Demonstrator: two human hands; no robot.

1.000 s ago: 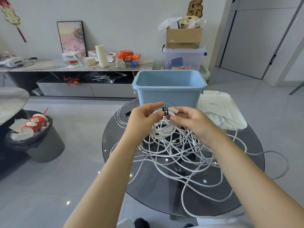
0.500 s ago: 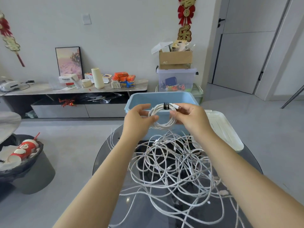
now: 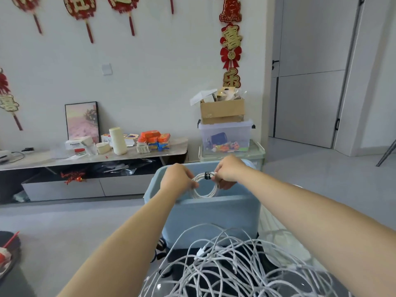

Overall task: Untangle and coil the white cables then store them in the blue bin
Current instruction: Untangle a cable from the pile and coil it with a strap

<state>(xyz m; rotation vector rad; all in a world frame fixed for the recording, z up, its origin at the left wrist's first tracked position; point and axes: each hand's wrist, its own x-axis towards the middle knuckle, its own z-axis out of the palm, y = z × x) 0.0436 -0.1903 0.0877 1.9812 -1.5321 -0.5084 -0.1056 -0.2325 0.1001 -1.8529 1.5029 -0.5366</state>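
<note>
Both hands have carried coiled white cable (image 3: 203, 187) forward from above tangle to over blue bin (image 3: 214, 215) opening. Left hand (image 3: 177, 181) grips coil's left side; right hand (image 3: 228, 172) pinches coil at black tie (image 3: 207, 175). Tangled white cables (image 3: 225, 266) lie on glass table near bin.

Two hands, the left hand (image 3: 179, 181) and the right hand (image 3: 228, 172), hold one coiled cable (image 3: 203, 188) over one blue bin (image 3: 212, 217). The loose white cables (image 3: 225, 264) form one tangled heap, perhaps several cords, too knotted to count. One cardboard box (image 3: 221, 111) sits on one clear storage box (image 3: 225, 136).
</note>
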